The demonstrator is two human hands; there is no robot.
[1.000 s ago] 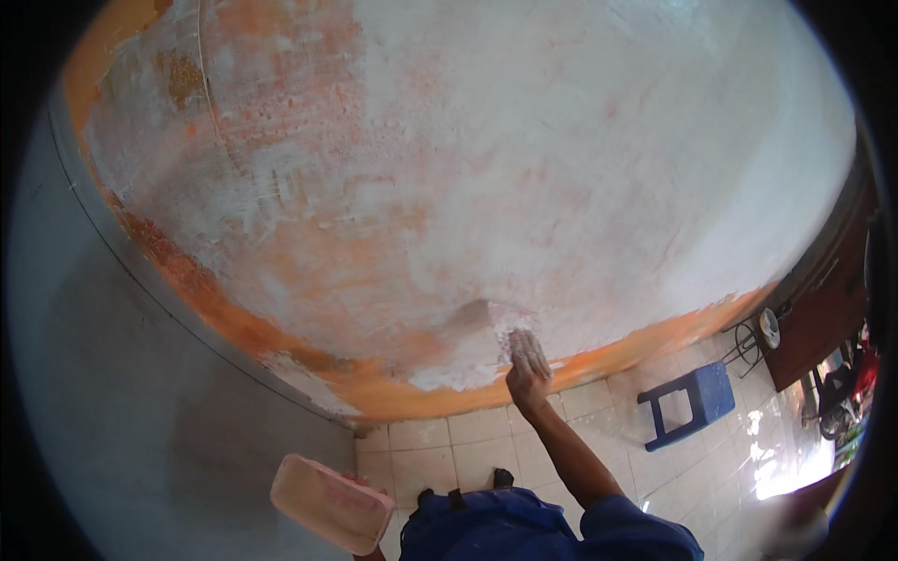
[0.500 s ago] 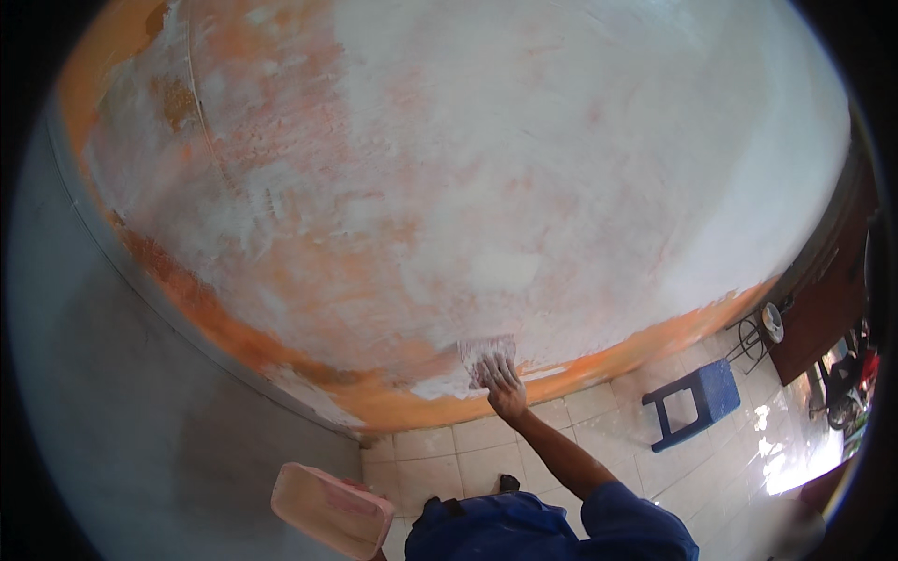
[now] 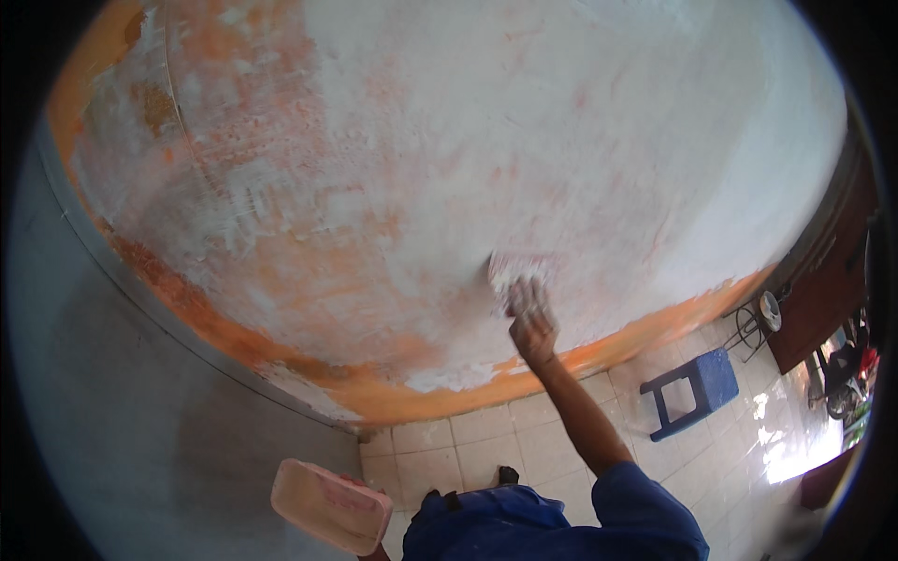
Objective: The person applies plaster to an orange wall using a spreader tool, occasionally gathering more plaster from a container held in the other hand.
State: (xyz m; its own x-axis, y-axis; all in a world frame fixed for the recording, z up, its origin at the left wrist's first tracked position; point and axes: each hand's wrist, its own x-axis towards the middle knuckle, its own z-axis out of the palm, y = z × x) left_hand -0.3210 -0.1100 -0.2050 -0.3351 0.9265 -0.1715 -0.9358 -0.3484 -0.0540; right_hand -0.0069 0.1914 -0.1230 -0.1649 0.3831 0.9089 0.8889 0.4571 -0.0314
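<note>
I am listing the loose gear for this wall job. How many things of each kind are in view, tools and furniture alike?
Putty blade, held by the right hand against the wall: 1
Pink tray, at the left hand, which is hidden: 1
Blue stool on the tiled floor: 1
Total: 3

The person's right arm stretches up and forward from a blue sleeve, nearly straight at the elbow, the forearm bare. The right hand (image 3: 531, 323) is raised above the arm, its back toward the camera, fingers closed around something pale and pressed flat forward. The left hand is almost wholly hidden at the lower edge; its grip cannot be made out.
</note>
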